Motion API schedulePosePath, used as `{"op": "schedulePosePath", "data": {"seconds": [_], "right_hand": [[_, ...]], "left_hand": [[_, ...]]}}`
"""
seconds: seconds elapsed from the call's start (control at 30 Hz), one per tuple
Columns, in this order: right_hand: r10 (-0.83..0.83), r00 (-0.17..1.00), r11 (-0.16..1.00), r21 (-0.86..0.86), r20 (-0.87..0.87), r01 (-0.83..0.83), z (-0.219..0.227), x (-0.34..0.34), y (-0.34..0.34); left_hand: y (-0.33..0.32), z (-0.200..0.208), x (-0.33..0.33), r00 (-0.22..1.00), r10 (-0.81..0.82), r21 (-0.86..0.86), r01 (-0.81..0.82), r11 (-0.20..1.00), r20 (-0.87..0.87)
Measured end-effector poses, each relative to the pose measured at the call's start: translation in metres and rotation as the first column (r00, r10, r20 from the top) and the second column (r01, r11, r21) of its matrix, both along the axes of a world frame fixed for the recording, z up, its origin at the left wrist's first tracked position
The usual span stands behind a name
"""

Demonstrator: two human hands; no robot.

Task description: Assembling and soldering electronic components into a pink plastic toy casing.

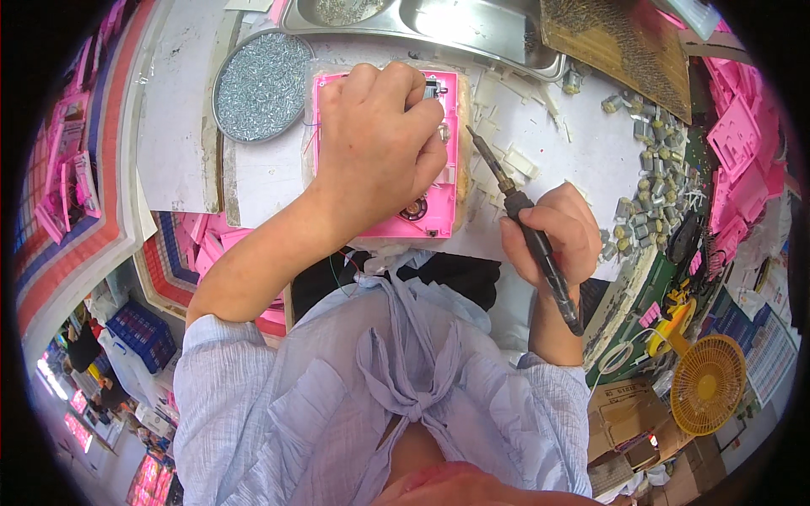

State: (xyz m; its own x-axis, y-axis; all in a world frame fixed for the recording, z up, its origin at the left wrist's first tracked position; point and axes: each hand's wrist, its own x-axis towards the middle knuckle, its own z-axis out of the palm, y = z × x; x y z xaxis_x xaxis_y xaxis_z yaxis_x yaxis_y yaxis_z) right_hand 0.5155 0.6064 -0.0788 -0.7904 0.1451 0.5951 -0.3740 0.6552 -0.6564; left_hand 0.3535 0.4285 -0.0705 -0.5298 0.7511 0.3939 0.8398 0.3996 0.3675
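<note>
The left hand (375, 139) curls over the one pink plastic housing (388, 226); I cannot tell whether its fingers grip anything there. The right hand (561, 232), right of the housing, is wrapped around one pointed black-handled tool (538, 249), tip near the housing's edge. Left of the housing stands one round tray (217, 110) of uncountably many screws (261, 84); beyond the housing, one steel tray (472, 17). Right of the housing, dozens of small metal motors (624, 208) cover the tabletop (599, 156).
</note>
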Motion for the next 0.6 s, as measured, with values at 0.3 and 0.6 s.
{"op": "schedulePosePath", "data": {"seconds": [0.3, 0.6], "right_hand": [[-0.006, 1.0, 1.0, -0.028, -0.008, 0.005, 0.0007, -0.0001, 0.0003], [-0.015, 1.0, 0.999, -0.036, -0.012, 0.015, 0.0018, -0.0005, 0.0021]], "left_hand": [[-0.0008, -0.0004, -0.0001, 1.0, 0.003, -0.018, -0.003, 1.0, -0.003], [-0.0011, 0.0004, -0.0007, 1.0, -0.004, -0.028, 0.003, 1.0, -0.014]]}}
